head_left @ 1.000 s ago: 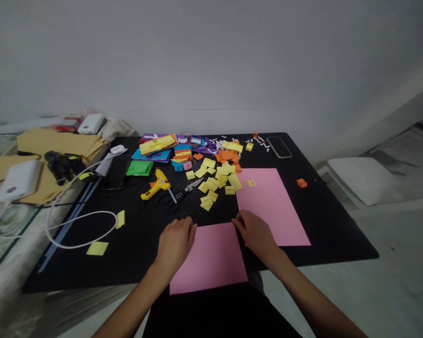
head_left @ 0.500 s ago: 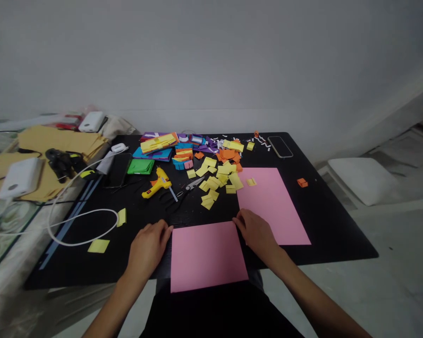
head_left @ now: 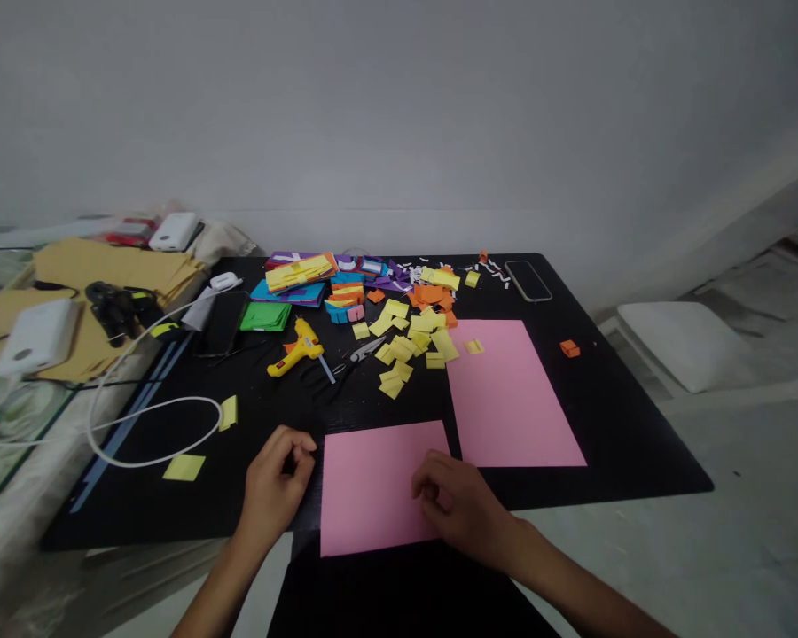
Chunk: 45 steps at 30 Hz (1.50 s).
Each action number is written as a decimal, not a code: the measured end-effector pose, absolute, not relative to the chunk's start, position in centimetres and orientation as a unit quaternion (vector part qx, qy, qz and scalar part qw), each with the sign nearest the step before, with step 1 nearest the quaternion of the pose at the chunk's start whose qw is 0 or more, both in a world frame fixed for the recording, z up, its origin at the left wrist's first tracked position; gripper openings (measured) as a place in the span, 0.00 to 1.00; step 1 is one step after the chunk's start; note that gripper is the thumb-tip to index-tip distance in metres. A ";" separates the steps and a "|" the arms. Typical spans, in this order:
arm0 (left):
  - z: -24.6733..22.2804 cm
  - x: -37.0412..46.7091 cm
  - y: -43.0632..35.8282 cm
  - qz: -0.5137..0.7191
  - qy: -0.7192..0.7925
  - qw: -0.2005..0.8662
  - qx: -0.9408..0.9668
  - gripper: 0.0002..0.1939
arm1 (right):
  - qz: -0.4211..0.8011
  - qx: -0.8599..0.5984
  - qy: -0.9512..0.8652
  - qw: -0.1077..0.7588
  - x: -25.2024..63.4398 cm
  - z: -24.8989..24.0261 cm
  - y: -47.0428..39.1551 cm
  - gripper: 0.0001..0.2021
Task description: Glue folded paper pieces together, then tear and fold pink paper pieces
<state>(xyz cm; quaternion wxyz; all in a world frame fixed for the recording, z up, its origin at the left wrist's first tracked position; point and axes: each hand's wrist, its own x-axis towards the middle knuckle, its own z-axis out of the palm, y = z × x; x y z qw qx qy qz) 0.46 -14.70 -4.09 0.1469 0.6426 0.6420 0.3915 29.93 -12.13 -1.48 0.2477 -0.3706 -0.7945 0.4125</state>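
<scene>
A pink sheet of paper (head_left: 372, 487) lies at the table's near edge, its lower part jutting over my lap. Just left of it, and apart from it, rests my left hand (head_left: 277, 474), its fingers loosely curled with nothing seen in them. My right hand (head_left: 462, 505) is over the right side of this sheet, fingers bent in and no object visible between them; whether it presses on the paper I cannot tell. A larger pink sheet (head_left: 515, 408) lies beyond it to the right, with a small folded yellow paper (head_left: 474, 346) on it.
Past the sheets lie yellow paper pieces (head_left: 399, 350), scissors (head_left: 363, 353) and a yellow glue gun (head_left: 299, 348). Folded coloured papers (head_left: 299, 272) are stacked at the back. A phone (head_left: 528, 280) lies back right; a white cable (head_left: 152, 463) loops on the left.
Both hands have let go of the near sheet's top corners. My right hand has moved left and down over the sheet; my left hand has curled and drawn slightly away.
</scene>
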 end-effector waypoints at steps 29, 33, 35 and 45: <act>-1.9 -0.2 -14.4 0.368 0.460 0.446 0.674 0.35 | 0.562 -0.477 -0.655 0.166 29.8 0.2 -9.6 0.15; -1.8 0.6 -14.2 0.346 0.504 0.407 0.679 0.28 | 0.580 -0.478 -0.641 0.154 29.6 0.7 -8.9 0.22; -1.8 1.2 -13.9 0.332 0.541 0.392 0.666 0.19 | 0.582 -0.463 -0.648 0.162 29.6 1.1 -8.6 0.19; -0.8 1.2 -12.5 0.326 0.496 0.491 0.638 0.17 | 0.600 -0.426 -0.648 0.196 30.4 2.6 -8.2 0.06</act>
